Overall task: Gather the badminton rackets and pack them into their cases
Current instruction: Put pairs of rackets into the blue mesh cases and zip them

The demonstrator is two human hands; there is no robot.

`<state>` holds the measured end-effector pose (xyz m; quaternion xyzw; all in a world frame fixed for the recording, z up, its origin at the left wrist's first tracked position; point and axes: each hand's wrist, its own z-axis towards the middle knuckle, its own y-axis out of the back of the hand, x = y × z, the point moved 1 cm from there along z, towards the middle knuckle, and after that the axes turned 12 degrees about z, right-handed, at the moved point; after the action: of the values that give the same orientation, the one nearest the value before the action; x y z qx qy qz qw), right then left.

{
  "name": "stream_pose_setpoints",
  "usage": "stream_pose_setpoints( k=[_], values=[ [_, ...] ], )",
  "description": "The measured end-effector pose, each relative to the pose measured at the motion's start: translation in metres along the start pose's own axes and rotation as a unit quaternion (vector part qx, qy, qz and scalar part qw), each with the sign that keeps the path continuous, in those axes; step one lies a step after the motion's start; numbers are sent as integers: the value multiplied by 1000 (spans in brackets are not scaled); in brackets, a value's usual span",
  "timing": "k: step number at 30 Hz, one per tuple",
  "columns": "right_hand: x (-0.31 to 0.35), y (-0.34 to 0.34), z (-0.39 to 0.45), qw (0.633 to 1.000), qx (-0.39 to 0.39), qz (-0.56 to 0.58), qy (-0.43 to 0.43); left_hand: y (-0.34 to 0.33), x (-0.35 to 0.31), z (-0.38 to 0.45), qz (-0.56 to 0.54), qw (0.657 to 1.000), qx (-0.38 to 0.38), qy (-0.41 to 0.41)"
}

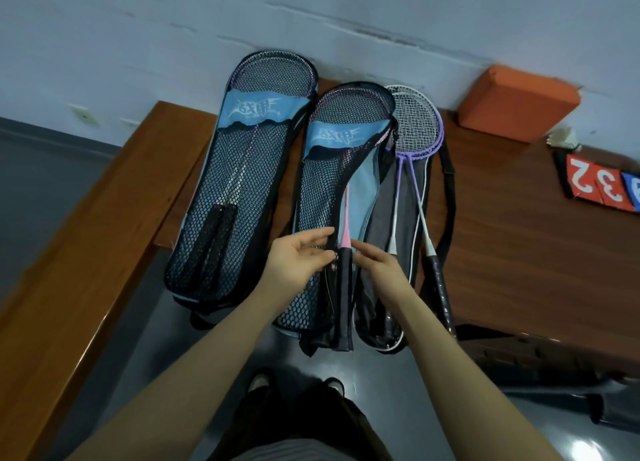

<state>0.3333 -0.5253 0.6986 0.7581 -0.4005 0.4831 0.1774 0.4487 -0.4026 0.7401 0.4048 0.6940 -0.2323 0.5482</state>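
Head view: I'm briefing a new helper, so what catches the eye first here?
Two blue mesh racket cases lean side by side against the wall. Both hands, left and right, work at the middle case's open edge over a pink racket. Two purple rackets lie uncased to the right.

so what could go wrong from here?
1. The middle case hangs over the table edge; tugging its open mesh flap could drag it off.
2. The pink racket lies in the opening, so a closing edge may snag its shaft.
3. The purple rackets lie loose on the right case; the right hand could nudge them.
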Motion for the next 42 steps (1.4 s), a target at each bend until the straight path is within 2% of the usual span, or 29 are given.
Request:
stream_pose_setpoints(
  k=[3, 8, 14, 18, 21, 25, 28, 32, 38, 42],
  values=[
    [-14, 13, -19, 999, -1, -27, -29, -3, 0, 2, -26, 1000, 1, 13],
    [-27, 15, -51, 985, -9, 94, -142, -4, 4, 3, -47, 998, 2, 28],
    [-47, 7, -54, 967, -38, 162, -191, 0, 6, 4, -92, 994, 7, 51],
    [-57, 10, -60, 936, -5, 267, -229, 5, 3, 3, -62, 997, 20, 29],
    [-60, 11, -63, 921, 35, 323, -216, 9, 10, 1, -31, 999, 20, 21],
    [-67, 0, -68, 953, 64, 260, -142, 11, 18, -3, -64, 997, 27, 39],
    [-73, -8, -74, 968, 33, 219, -118, 13, 14, -3, -70, 997, 31, 31],
    [-81, -13, -76, 952, 12, 284, -114, 17, 11, -1, -72, 996, 36, 28],
    [-86, -23, -81, 913, -17, 377, -153, 19, 11, -5, -104, 994, 30, 34],
    [-82, -24, -82, 912, 42, 384, -138, 22, 13, -7, -71, 997, 33, 25]
  ],
)
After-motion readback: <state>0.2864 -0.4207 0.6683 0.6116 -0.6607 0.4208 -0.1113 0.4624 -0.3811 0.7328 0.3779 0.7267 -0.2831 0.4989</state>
